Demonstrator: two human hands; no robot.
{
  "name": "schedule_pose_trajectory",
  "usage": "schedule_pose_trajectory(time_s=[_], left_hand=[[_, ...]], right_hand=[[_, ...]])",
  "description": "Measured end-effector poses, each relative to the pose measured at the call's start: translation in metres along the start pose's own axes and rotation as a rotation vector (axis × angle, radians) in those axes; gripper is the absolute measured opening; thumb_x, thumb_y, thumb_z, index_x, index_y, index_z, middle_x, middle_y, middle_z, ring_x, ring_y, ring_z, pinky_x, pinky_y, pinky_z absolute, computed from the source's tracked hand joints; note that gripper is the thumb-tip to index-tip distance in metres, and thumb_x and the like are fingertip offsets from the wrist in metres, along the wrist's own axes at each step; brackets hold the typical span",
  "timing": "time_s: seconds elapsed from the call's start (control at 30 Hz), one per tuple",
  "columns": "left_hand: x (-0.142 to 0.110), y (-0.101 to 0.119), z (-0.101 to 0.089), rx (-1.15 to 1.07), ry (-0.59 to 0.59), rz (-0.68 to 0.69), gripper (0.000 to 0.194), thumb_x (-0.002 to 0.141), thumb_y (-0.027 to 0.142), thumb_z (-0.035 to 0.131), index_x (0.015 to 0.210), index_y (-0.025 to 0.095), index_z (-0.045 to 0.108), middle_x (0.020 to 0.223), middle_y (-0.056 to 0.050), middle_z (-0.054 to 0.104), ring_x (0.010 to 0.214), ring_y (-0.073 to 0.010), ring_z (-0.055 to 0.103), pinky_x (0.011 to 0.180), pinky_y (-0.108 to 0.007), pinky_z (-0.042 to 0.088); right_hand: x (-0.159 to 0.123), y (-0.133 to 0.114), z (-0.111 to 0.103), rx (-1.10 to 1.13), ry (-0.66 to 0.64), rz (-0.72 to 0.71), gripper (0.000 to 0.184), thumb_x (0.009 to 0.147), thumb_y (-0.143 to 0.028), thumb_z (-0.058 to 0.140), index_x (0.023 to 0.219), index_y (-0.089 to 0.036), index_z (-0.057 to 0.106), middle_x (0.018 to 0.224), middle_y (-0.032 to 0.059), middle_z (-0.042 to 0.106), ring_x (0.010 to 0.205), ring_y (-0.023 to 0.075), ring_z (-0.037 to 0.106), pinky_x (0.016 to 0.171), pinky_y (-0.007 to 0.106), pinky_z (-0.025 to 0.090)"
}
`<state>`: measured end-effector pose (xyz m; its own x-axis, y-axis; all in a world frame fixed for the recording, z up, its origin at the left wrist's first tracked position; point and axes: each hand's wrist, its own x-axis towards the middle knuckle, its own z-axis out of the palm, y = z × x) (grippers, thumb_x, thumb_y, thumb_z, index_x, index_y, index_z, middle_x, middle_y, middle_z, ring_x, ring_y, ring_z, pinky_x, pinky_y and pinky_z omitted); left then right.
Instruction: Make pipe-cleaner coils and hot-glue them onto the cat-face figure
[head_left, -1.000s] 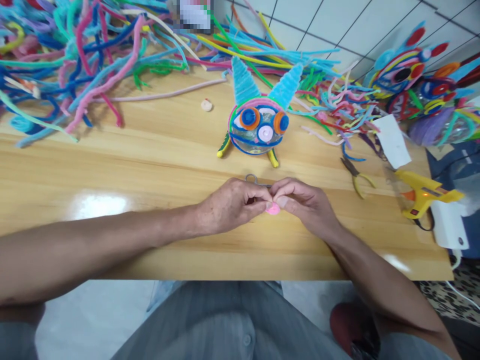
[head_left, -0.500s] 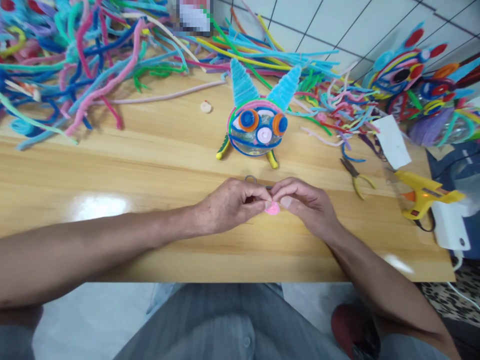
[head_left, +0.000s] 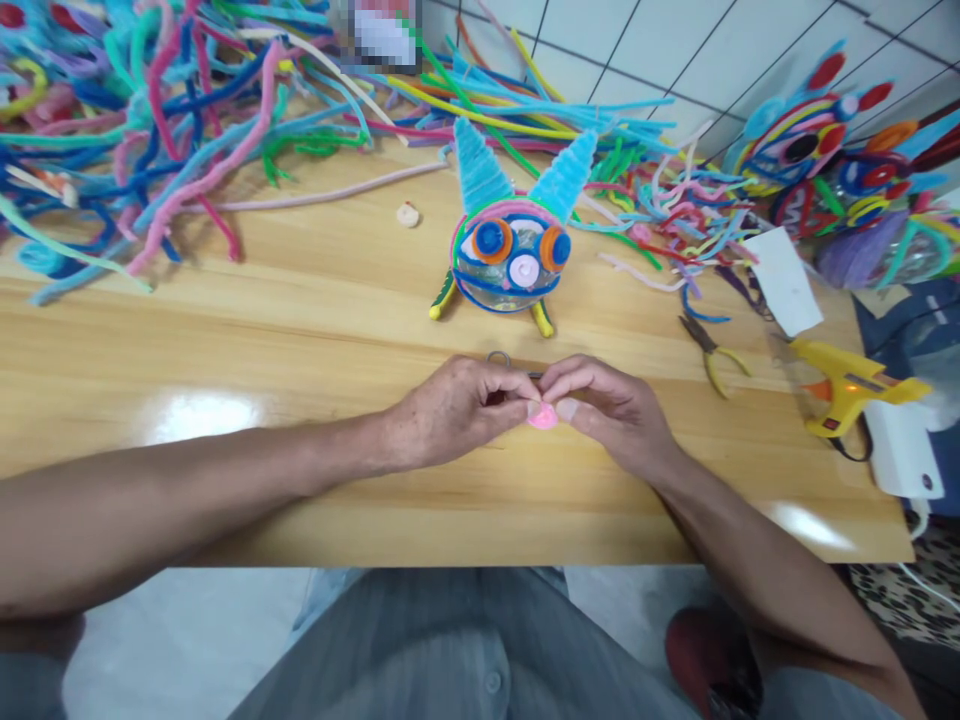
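Note:
Between my two hands is a small pink pipe-cleaner coil (head_left: 543, 416), round and flat. My left hand (head_left: 469, 408) pinches its left side between thumb and forefinger. On the other side, my right hand (head_left: 607, 405) closes thumb and fingertips on its upper right edge. Partly hidden behind my hands lies a pair of scissors (head_left: 499, 357), with one grey handle loop showing. Beyond them stands a pipe-cleaner animal figure (head_left: 510, 255) with tall blue ears, orange-and-blue eyes and yellow-green legs.
Tangled pipe cleaners (head_left: 150, 150) cover the back left, and cut scraps (head_left: 690, 210) lie at the back right. Pliers (head_left: 712, 355), a yellow glue gun (head_left: 847, 385) and a white card (head_left: 784, 280) lie to the right. More figures (head_left: 802, 140) stand behind. A small cream coil (head_left: 408, 214) lies on the table (head_left: 300, 300).
Both hands keep their pinch on the pink coil, with only slight finger shifts. The whole view has drifted a little; nothing on the table has been moved.

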<state>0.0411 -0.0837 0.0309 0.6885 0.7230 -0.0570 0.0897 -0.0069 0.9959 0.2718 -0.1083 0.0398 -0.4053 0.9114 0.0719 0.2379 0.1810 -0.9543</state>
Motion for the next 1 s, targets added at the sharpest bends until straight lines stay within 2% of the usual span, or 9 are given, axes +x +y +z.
schedule_pose_trajectory(time_s=[0.2,0.77,1.0], left_hand=[[0.0003,0.0006,-0.0002,-0.017,-0.004,-0.002,0.021,0.097,0.028,0.060,0.088,0.015,0.075,0.065,0.005,0.054,0.058,-0.0073,0.040,0.054,-0.019,0.032],[0.0002,0.0015,-0.0006,-0.049,-0.009,-0.008,0.021,0.097,0.029,0.061,0.087,0.015,0.073,0.065,0.005,0.052,0.057,-0.0072,0.040,0.053,-0.019,0.032],[0.0005,0.0019,-0.0003,-0.054,-0.008,-0.005,0.020,0.097,0.027,0.061,0.087,0.014,0.073,0.065,0.005,0.052,0.058,-0.0073,0.040,0.053,-0.019,0.032]], right_hand=[[-0.0001,0.0006,0.0003,0.003,-0.002,-0.018,0.007,0.099,-0.031,0.072,0.098,-0.028,0.078,0.103,0.0027,0.076,0.097,0.0177,0.071,0.092,0.035,0.056],[-0.0001,0.0005,0.0002,-0.033,0.014,-0.014,0.011,0.098,-0.037,0.073,0.095,-0.029,0.079,0.102,0.0036,0.077,0.096,0.0195,0.071,0.092,0.039,0.058],[0.0001,0.0005,-0.0001,-0.026,0.007,-0.023,0.008,0.098,-0.034,0.073,0.097,-0.029,0.079,0.102,0.0027,0.077,0.097,0.0185,0.071,0.092,0.038,0.057]])
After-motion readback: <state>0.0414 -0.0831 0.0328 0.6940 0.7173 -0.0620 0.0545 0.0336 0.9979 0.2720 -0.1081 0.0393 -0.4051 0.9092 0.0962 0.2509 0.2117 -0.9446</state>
